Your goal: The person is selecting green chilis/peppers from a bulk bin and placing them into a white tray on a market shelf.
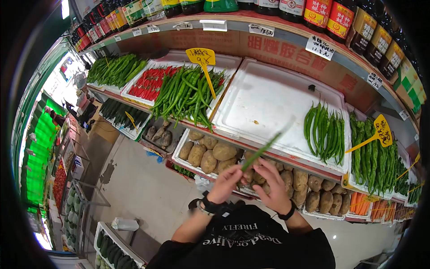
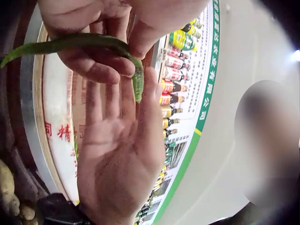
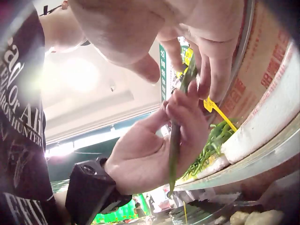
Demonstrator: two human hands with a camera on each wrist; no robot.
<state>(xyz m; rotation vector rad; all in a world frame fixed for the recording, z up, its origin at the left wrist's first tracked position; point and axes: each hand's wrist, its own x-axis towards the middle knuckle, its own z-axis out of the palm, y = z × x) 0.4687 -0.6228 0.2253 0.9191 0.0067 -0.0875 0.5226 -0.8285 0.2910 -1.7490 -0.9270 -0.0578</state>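
Observation:
A long green chili pepper (image 1: pixel 260 152) is pinched between the thumb and fingers of my left hand (image 1: pixel 224 184), its far end pointing up toward the shelf. My right hand (image 1: pixel 274 188) is close beside it, fingers extended and palm turned to the pepper; in the left wrist view its fingertips overlap the pepper's end. The right wrist view shows the pepper (image 3: pixel 174 154) passing through the left hand's grip. Ahead of both hands lies a white foam tray (image 1: pixel 264 105), with a row of green chili peppers (image 1: pixel 324 132) lined up along its right side.
Red chilies (image 1: pixel 154 83) and a green chili pile (image 1: pixel 186 94) fill the tray to the left. Potatoes (image 1: pixel 208 161) sit on the lower shelf. More long peppers (image 1: pixel 376 157) lie at right, under yellow price tags (image 1: pixel 381 132). Bottles (image 1: pixel 338 20) line the top shelf.

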